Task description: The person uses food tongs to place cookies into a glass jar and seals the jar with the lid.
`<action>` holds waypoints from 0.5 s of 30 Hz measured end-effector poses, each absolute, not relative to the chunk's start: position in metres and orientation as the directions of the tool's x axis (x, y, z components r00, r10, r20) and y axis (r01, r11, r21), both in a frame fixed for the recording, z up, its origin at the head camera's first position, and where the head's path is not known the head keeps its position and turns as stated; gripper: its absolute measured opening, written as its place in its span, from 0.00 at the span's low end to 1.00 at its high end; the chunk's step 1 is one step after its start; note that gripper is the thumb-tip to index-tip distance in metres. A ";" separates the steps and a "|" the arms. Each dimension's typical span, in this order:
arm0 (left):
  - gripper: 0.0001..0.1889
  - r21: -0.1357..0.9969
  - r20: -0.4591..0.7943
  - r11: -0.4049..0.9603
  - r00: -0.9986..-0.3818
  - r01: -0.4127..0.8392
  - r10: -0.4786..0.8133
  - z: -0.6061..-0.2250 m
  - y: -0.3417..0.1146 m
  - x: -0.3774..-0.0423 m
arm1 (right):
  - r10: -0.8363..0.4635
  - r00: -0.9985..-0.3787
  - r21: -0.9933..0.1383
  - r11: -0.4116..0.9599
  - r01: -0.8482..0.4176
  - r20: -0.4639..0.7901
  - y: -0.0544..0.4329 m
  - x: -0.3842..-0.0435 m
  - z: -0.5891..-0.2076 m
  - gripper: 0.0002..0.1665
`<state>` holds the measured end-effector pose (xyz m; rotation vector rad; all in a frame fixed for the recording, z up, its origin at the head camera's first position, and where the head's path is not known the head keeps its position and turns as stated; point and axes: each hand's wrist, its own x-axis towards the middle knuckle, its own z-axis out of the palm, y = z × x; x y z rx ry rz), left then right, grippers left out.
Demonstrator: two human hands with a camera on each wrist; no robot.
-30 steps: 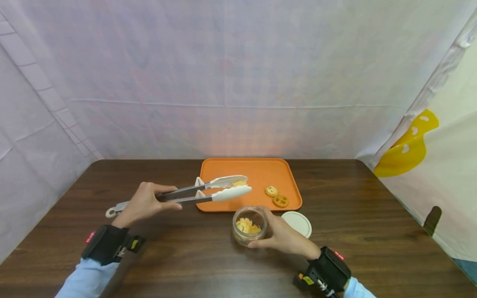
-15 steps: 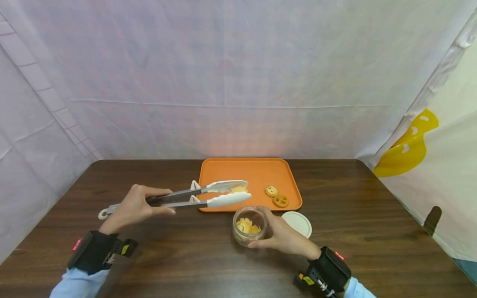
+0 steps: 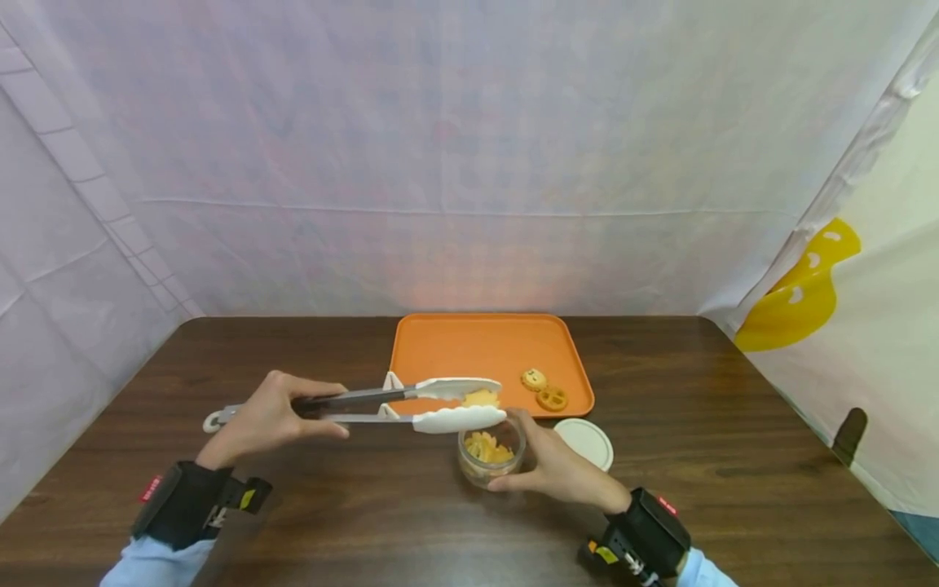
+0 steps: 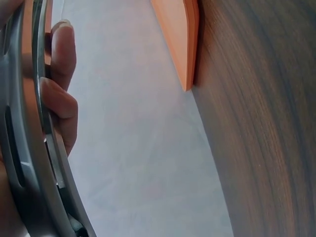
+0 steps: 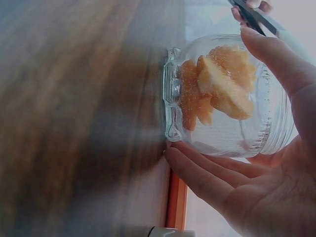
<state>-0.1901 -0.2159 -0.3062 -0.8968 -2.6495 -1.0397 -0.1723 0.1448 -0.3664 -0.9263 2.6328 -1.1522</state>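
My left hand (image 3: 275, 412) grips metal tongs (image 3: 367, 396) with white scalloped tips. Between the tips is a yellowish cookie (image 3: 481, 398), held near the far rim of a glass jar (image 3: 477, 471). In the left wrist view, fingers (image 4: 61, 101) curl round the tongs' arms. My right hand (image 3: 557, 465) holds the jar from its right side, thumb and fingers round the glass. Several cookies (image 5: 224, 84) lie inside the jar, as the right wrist view shows. The jar stands upright on the table, its mouth uncovered.
Behind the jar lies an orange tray (image 3: 455, 342) bearing a round cookie (image 3: 534, 379) and a pretzel-shaped one (image 3: 552, 399). A white lid (image 3: 585, 443) rests on the dark wooden table (image 3: 381, 522), just right of my right hand. White cloth hangs behind.
The tongs, cookie still between their tips, have come nearer me and slightly right, from over the tray to the jar's far rim. My right hand and the jar stay put.
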 end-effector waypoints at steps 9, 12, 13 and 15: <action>0.23 0.591 0.346 0.522 -0.777 0.615 0.526 -0.310 -0.209 -0.190 | -0.565 -0.814 -0.670 0.553 -0.494 0.133 0.145 -0.173 -0.367 0.51; 0.22 0.588 0.342 0.517 -0.770 0.622 0.538 -0.311 -0.208 -0.191 | -0.565 -0.815 -0.665 0.560 -0.494 0.129 0.146 -0.173 -0.367 0.53; 0.22 0.585 0.342 0.517 -0.768 0.625 0.541 -0.312 -0.208 -0.191 | -0.565 -0.815 -0.666 0.561 -0.492 0.126 0.146 -0.172 -0.367 0.54; 0.22 0.580 0.339 0.521 -0.767 0.627 0.546 -0.313 -0.208 -0.192 | -0.564 -0.817 -0.671 0.561 -0.484 0.118 0.146 -0.172 -0.366 0.56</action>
